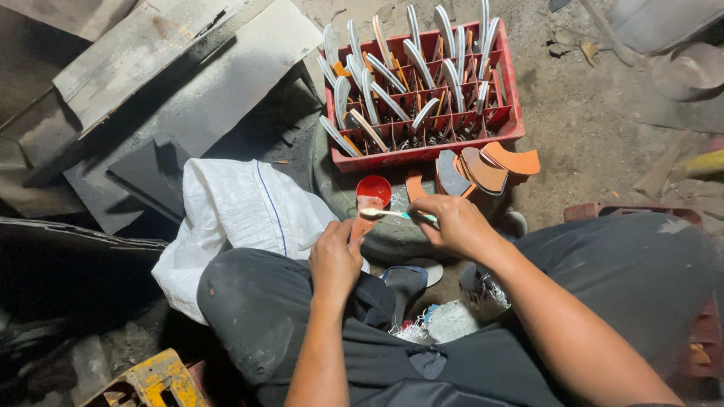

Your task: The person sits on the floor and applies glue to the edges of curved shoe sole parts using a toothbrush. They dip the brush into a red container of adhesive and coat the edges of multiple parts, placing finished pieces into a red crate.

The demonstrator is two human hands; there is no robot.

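Orange sole piece (360, 224) sits pinched in the left hand (334, 260), just above the person's dark-trousered knees, with its upper end showing past the knuckles. It looks thin, flat and light, probably a stiff but slightly bendable cut of leather or board, so a grip at the lower end with the fingers closed on both faces seems enough to keep it steady; held too near the tip, it would likely flex under the brush. The left fingers are wrapped tight on it. The right hand (451, 224) is closed on the handle of a toothbrush (392, 215), whose pale bristled head lies on or just over the piece; the brush is light and rigid, and the handle may be slick if glue has got on it. Whether the bristles touch the surface cannot be told.

Just beyond the hands, a small red cup (375, 188) stands on a round dark tyre-like rim (392, 237). Beside it, to the right, a fanned stack of orange and grey sole pieces (483, 167) rests on the same rim. To the left lies a white woven sack (241, 211). Farther off, a red plastic crate (422, 151) holds many more pieces standing upright in its compartments, on a dirt floor (603, 113).
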